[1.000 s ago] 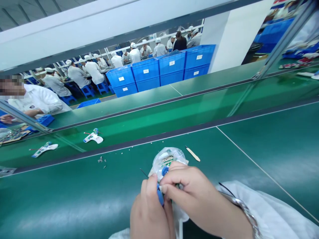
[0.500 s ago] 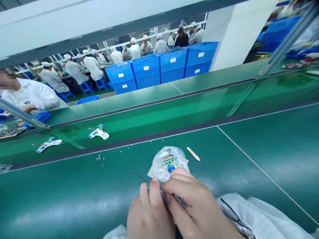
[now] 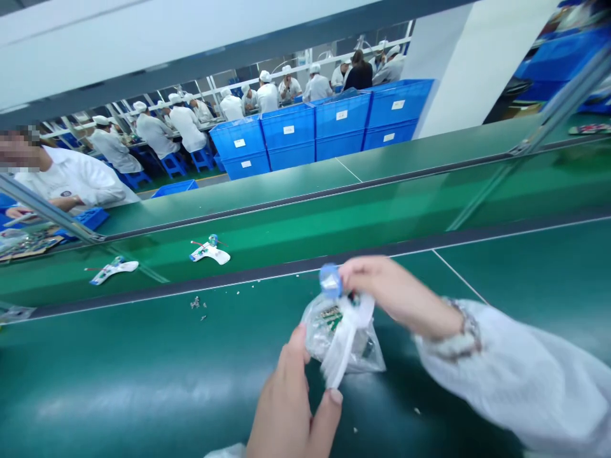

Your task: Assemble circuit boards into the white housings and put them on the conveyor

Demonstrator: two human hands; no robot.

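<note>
My right hand (image 3: 375, 283) grips a white curved plastic housing (image 3: 340, 350) with a round blue end piece (image 3: 330, 281); motion blurs both. It is held above a clear plastic bag (image 3: 372, 359) with small green circuit boards (image 3: 331, 318) in it. My left hand (image 3: 296, 394) is open, thumb and fingers apart, close to the lower end of the housing. Whether the thumb touches it I cannot tell.
On the green conveyor belt (image 3: 286, 235) beyond the bench lie two white curved housings (image 3: 210, 253) with red wires. Small metal bits (image 3: 195, 303) lie on the bench at left. Blue crates (image 3: 291, 130) stand behind, and a co-worker (image 3: 81, 178) sits across at far left.
My hands, earlier together in front of the bag, have parted. The right moved up and forward with the housing; the left opened. The pale-handled tool beside the bag no longer shows.
</note>
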